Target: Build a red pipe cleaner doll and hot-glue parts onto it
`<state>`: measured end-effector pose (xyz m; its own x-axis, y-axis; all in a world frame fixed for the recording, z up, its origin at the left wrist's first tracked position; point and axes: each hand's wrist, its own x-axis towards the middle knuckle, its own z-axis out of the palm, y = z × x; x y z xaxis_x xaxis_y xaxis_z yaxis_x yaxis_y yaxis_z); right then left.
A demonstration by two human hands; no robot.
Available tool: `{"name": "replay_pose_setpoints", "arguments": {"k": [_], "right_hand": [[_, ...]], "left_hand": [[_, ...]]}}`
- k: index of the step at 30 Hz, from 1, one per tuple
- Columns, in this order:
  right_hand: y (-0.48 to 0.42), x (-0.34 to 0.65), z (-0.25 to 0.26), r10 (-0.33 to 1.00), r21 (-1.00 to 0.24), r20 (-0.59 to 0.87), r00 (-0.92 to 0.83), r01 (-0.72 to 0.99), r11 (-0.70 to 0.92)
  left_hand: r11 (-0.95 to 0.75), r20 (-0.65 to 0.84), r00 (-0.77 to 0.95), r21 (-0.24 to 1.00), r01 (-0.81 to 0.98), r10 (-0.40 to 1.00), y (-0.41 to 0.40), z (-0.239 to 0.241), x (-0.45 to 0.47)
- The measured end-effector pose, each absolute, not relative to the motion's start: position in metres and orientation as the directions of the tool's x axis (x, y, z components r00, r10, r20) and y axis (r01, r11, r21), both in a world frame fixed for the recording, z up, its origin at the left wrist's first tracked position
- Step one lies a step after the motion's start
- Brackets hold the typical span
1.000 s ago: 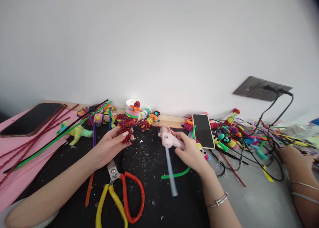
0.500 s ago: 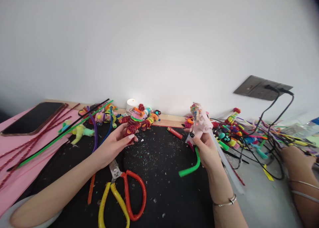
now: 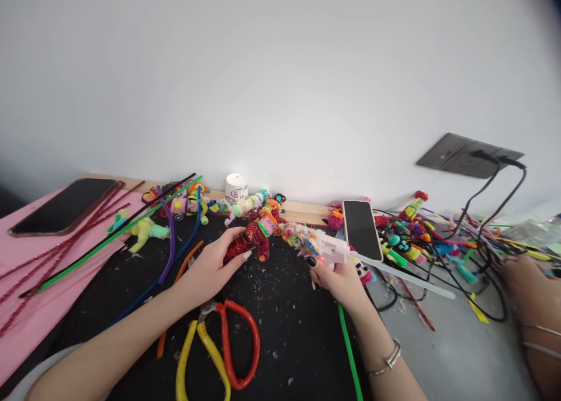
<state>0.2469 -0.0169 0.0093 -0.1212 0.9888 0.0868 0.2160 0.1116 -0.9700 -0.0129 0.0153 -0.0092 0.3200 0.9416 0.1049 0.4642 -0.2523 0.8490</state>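
Note:
My left hand (image 3: 214, 265) is closed round a small red sparkly pipe-cleaner figure (image 3: 250, 237) and holds it just above the black mat (image 3: 280, 307). My right hand (image 3: 337, 275) grips a pink glue gun (image 3: 326, 246) decorated with small colourful bits. The gun's nozzle points left, close to the figure, and a clear glue stick (image 3: 403, 275) juts out behind it to the right. A green pipe cleaner (image 3: 349, 354) lies on the mat under my right wrist.
Scissors with red and yellow handles (image 3: 219, 354) lie near the front. Pipe-cleaner figures (image 3: 249, 205) and a white cup (image 3: 236, 186) line the wall. A phone (image 3: 362, 229) leans right of the gun, another phone (image 3: 65, 205) lies on pink paper. Another person's arm (image 3: 532, 307) rests at right among cables.
My right hand has lowered the glue gun from upright to level and turned its nozzle to the figure. My left hand has shifted right with the figure. The phone behind shows again.

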Motion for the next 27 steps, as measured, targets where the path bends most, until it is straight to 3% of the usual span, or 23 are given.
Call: {"name": "replay_pose_setpoints", "arguments": {"k": [9, 27], "right_hand": [[-0.0182, 0.2379, 0.0099, 0.974, -0.895, 0.185, -0.130, 0.387, 0.221], [-0.0167, 0.2378, 0.0083, 0.969, -0.857, 0.209, -0.134, 0.452, 0.247]], "left_hand": [[-0.286, 0.115, 0.331, 0.795, 0.534, 0.937, 0.0123, -0.0040, -0.0111], [-0.286, 0.107, 0.326, 0.769, 0.571, 0.939, 0.0114, -0.0042, -0.0118]]}}
